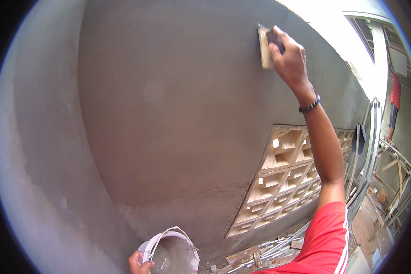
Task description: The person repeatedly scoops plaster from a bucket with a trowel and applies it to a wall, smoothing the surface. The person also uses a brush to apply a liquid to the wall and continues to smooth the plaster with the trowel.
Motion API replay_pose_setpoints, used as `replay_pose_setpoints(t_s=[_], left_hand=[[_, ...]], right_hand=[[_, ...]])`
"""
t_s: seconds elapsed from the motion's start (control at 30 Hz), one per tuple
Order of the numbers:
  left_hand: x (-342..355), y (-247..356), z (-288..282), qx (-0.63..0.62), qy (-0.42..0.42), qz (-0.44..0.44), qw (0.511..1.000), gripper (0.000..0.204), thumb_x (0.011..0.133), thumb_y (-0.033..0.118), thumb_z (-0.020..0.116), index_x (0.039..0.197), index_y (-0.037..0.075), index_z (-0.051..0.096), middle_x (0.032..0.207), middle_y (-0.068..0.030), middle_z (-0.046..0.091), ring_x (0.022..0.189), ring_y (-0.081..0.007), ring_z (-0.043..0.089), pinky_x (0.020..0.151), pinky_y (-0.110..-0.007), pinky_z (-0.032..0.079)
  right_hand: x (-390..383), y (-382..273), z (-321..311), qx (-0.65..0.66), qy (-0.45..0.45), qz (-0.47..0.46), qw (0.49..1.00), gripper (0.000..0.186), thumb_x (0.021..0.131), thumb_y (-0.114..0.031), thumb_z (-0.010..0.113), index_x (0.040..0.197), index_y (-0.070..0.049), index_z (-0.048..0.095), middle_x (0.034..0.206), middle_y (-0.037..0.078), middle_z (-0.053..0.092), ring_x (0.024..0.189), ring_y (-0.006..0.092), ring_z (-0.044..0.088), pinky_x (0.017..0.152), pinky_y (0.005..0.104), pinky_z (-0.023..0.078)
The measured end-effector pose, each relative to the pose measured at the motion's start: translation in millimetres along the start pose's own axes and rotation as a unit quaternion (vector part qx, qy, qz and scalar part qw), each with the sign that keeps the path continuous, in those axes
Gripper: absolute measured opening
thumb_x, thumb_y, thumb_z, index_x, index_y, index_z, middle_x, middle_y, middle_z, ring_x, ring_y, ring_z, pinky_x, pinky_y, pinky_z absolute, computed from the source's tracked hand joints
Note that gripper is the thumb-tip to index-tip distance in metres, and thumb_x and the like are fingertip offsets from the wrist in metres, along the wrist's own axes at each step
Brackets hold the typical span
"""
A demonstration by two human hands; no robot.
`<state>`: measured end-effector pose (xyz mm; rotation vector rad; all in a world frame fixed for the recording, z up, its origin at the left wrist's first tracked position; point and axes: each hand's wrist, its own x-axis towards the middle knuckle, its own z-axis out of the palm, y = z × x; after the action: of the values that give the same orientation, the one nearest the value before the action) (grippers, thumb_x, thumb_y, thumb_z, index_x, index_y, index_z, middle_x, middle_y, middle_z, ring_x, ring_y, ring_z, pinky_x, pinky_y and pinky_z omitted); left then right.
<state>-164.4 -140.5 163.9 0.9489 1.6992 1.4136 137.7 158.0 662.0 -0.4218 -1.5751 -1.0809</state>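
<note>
High on the grey plastered wall (169,100), my right hand (293,64) grips the dark handle of a plastering float (264,48). The float's pale, yellowish pad is against the wall, and my arm is stretched up in front of it. Down at the lower edge, my left hand (138,264) is closed on the side of a whitish bucket (195,262) with a wire handle. Greyish, wet-looking contents (171,255) show inside the bucket. The fingers on the bucket's outer side are partly hidden.
Pale ventilation blocks (285,180) are set in the wall, partly behind my right arm. Wood scraps and thin strips (278,249) litter the ground. On the right stand a metal post (379,59) and wooden framework (399,176); another person (395,96) is beyond.
</note>
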Motion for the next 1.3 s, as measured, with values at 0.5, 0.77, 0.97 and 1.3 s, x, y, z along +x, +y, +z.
replay_pose_setpoints(t_s=[0.5, 0.77, 0.97, 1.3], left_hand=[[13.2, -4.3, -14.9, -0.111, 0.014, 0.125, 0.986, 0.022, 0.052, 0.0, 0.065, 0.068, 0.004, 0.049, 0.064, -0.001, 0.054, 0.061, -0.009, 0.049, 0.057, -0.025, 0.039], [13.4, -0.2, -26.3, -0.109, -0.017, 0.143, 0.983, 0.023, 0.053, 0.001, 0.065, 0.069, 0.002, 0.049, 0.062, -0.0008, 0.053, 0.058, -0.0086, 0.047, 0.054, -0.026, 0.038], [12.0, 4.1, -39.5, -0.049, -0.023, 0.137, 0.989, 0.023, 0.052, 0.003, 0.066, 0.068, 0.001, 0.05, 0.062, -0.0018, 0.054, 0.058, -0.0088, 0.048, 0.052, -0.027, 0.039], [13.6, 14.3, -53.9, -0.066, -0.043, 0.108, 0.991, 0.021, 0.053, 0.003, 0.067, 0.069, 0.001, 0.052, 0.063, -0.0011, 0.055, 0.059, -0.0089, 0.049, 0.055, -0.026, 0.04]], right_hand=[[47.3, -110.9, 3.1, 0.071, -0.024, 0.007, 0.997, 0.04, 0.081, -0.011, 0.055, 0.118, 0.002, 0.057, 0.108, 0.023, 0.062, 0.091, 0.0333, 0.064, 0.08, 0.0375, 0.052], [-25.1, -150.1, 56.2, 0.033, -0.037, -0.032, 0.998, 0.038, 0.08, -0.01, 0.056, 0.116, 0.004, 0.056, 0.085, 0.018, 0.061, 0.077, 0.0332, 0.063, 0.07, 0.0413, 0.053], [2.9, -116.1, 18.2, 0.032, 0.023, -0.017, 0.999, 0.038, 0.08, -0.009, 0.055, 0.116, 0.005, 0.057, 0.095, 0.022, 0.063, 0.086, 0.0336, 0.064, 0.074, 0.0412, 0.052], [-37.2, -150.7, 32.5, 0.041, -0.13, 0.01, 0.991, 0.04, 0.08, -0.012, 0.055, 0.117, 0.002, 0.057, 0.092, 0.021, 0.063, 0.082, 0.0372, 0.064, 0.076, 0.043, 0.052]])
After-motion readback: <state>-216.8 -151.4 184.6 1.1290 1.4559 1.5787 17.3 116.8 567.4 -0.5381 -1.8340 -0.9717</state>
